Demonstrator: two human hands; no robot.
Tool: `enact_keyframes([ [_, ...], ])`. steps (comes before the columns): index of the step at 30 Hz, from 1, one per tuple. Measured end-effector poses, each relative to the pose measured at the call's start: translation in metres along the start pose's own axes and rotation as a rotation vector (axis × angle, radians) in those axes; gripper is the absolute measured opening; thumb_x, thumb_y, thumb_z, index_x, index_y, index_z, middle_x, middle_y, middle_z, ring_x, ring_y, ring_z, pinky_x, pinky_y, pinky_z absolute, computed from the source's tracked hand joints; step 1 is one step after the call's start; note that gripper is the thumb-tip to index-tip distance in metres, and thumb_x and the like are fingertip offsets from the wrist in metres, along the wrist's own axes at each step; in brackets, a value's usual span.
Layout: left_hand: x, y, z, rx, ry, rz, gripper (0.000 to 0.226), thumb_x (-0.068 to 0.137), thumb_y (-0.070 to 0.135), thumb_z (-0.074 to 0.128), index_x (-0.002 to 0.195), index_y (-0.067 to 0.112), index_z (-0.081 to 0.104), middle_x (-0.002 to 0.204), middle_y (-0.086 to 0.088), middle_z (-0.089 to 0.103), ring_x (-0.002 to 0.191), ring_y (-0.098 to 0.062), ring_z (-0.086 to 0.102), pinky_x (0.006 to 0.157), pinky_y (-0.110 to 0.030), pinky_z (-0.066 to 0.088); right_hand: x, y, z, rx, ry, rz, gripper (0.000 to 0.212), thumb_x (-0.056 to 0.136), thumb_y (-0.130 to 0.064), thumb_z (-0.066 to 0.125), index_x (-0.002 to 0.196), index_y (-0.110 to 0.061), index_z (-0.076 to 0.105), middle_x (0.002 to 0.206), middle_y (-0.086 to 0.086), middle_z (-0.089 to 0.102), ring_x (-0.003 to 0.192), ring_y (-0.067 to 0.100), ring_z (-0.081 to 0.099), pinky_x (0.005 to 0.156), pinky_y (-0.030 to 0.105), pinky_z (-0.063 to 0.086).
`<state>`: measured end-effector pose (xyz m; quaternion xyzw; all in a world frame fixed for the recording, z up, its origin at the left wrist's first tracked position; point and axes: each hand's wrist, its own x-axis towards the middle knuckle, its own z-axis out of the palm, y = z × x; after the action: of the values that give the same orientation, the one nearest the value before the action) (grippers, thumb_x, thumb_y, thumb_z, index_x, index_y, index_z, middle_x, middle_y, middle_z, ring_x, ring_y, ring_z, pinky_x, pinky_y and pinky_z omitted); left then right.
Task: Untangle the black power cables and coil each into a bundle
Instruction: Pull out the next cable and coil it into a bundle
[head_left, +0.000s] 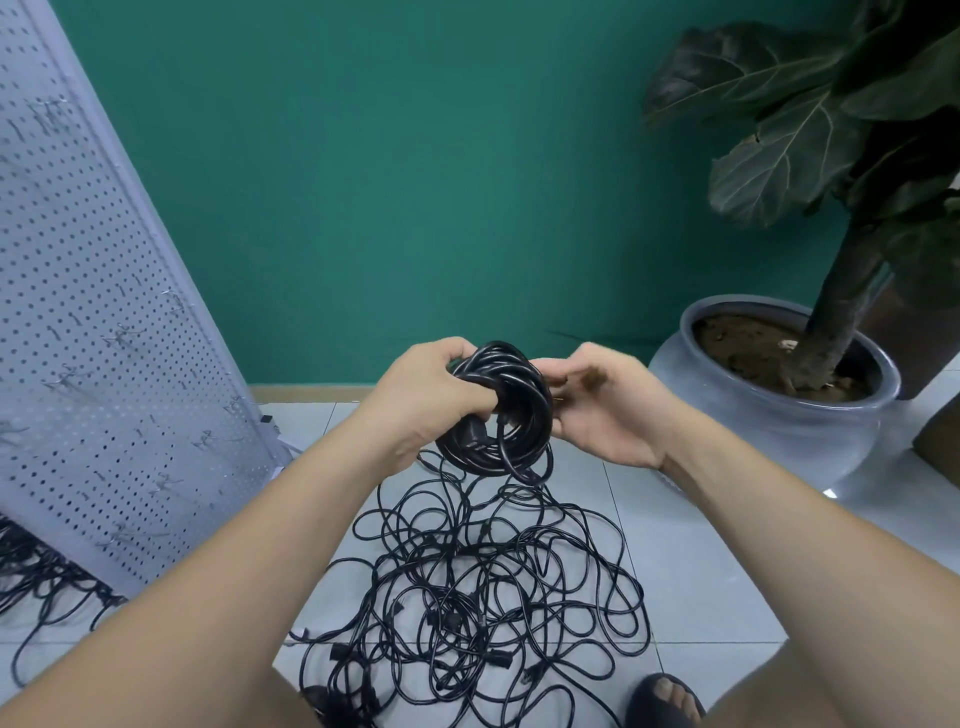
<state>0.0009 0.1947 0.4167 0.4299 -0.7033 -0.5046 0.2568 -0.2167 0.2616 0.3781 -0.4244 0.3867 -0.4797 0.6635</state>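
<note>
One container only, at the right: a round grey pot (779, 415) standing on the floor by the green wall (415, 182). Holds brown soil (737, 338) close to the rim, with the trunk (831, 332) of a big-leaved plant (789, 145) rising out of it and leaning right.

Along the left edge, a tilted white pegboard (104, 312) dotted with small wire hooks, its foot on the pale floor tiles (701, 545). At its base, a separate mess of black cables (41, 571). Bare tile between the pegboard and the middle heap, and more bare tile between the heap and the pot. At the bottom edge, toes in a dark sandal (665, 699), just right of the heap.

In the middle, on the floor, a loose tangle (493, 587) of black power cables with plugs scattered through it. Above it, held in the air in front of the wall, a coil (519, 415) of black cable wound into many loops. Gripped on its left side by the left hand (431, 395), fingers curled through the loops and thumb over the top. Held on its right rim by the right hand (602, 410), palm up, bent fingers and thumb closed on the outer strands. Inside the ring, beside the left fingers, a plug (475, 431) hanging down. From the coil's underside, a few strands trailing to the tangle below.
</note>
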Motion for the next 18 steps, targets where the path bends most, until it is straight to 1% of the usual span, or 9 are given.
enact_keyframes([
  [1,-0.001,0.000,0.000,0.008,-0.003,0.008,0.026,0.074,-0.006,0.068,0.093,0.012,0.069,0.067,-0.009,0.067,0.056,-0.025,0.063,0.064,-0.038,0.057,0.002,0.000,-0.001,0.049,0.023,0.012,0.040,0.103,-0.015,0.042,0.109,-0.003,0.079,0.109,0.012,0.071,0.101,0.025,0.062,0.097,0.034,0.051],
  [3,-0.002,0.001,0.001,0.027,-0.012,0.019,0.027,0.075,-0.007,0.067,0.094,0.012,0.068,0.067,-0.007,0.067,0.055,-0.025,0.064,0.062,-0.038,0.057,0.007,0.006,-0.007,-0.014,0.104,0.012,0.033,0.106,-0.010,0.052,0.124,0.008,0.073,0.117,0.016,0.073,0.101,0.022,0.069,0.092,0.031,0.058],
  [4,-0.003,0.000,0.001,0.032,-0.022,0.021,0.026,0.076,-0.007,0.067,0.094,0.012,0.067,0.067,-0.006,0.067,0.055,-0.025,0.063,0.062,-0.038,0.057,0.009,0.009,-0.009,-0.070,0.120,0.011,0.034,0.105,-0.009,0.059,0.130,0.013,0.067,0.120,0.019,0.072,0.102,0.022,0.070,0.091,0.030,0.059],
  [6,-0.004,0.000,0.002,0.037,-0.041,0.020,0.026,0.077,-0.006,0.067,0.094,0.013,0.066,0.068,-0.007,0.067,0.054,-0.025,0.063,0.062,-0.038,0.055,0.013,0.013,-0.013,-0.125,0.106,0.032,0.043,0.102,-0.010,0.067,0.135,0.016,0.061,0.126,0.024,0.070,0.107,0.025,0.068,0.098,0.032,0.059],
  [9,-0.004,-0.002,0.001,0.030,-0.046,0.013,0.025,0.077,-0.005,0.068,0.094,0.013,0.065,0.068,-0.007,0.067,0.053,-0.026,0.062,0.062,-0.038,0.054,0.012,0.012,-0.015,-0.091,0.050,0.076,0.044,0.103,-0.012,0.064,0.139,0.014,0.061,0.136,0.026,0.067,0.118,0.026,0.066,0.108,0.036,0.054],
  [10,-0.004,-0.002,0.001,0.027,-0.049,0.010,0.025,0.077,-0.006,0.068,0.094,0.012,0.065,0.068,-0.007,0.067,0.053,-0.026,0.062,0.061,-0.038,0.054,0.012,0.012,-0.016,-0.067,0.035,0.093,0.044,0.104,-0.010,0.062,0.141,0.014,0.060,0.138,0.025,0.066,0.119,0.025,0.067,0.107,0.034,0.055],
  [12,-0.005,-0.001,0.001,0.015,-0.063,0.004,0.026,0.077,-0.008,0.066,0.094,0.011,0.065,0.067,-0.007,0.067,0.052,-0.025,0.059,0.058,-0.034,0.053,0.013,0.012,-0.016,-0.034,0.008,0.120,0.044,0.107,-0.007,0.057,0.144,0.017,0.054,0.136,0.025,0.065,0.113,0.022,0.070,0.098,0.031,0.058],
  [14,-0.006,-0.001,0.003,0.010,-0.080,0.000,0.026,0.076,-0.009,0.067,0.094,0.011,0.066,0.067,-0.007,0.066,0.051,-0.025,0.058,0.054,-0.032,0.052,0.013,0.011,-0.015,-0.040,-0.005,0.133,0.046,0.107,-0.006,0.058,0.145,0.019,0.051,0.134,0.026,0.065,0.107,0.021,0.073,0.093,0.029,0.059],
  [18,-0.006,0.000,0.004,0.031,-0.086,0.006,0.025,0.076,-0.007,0.069,0.094,0.011,0.066,0.065,-0.004,0.066,0.051,-0.026,0.059,0.050,-0.029,0.050,0.015,0.014,-0.019,-0.086,0.029,0.156,0.049,0.105,-0.009,0.065,0.142,0.019,0.050,0.135,0.029,0.066,0.113,0.028,0.072,0.096,0.034,0.062],
])
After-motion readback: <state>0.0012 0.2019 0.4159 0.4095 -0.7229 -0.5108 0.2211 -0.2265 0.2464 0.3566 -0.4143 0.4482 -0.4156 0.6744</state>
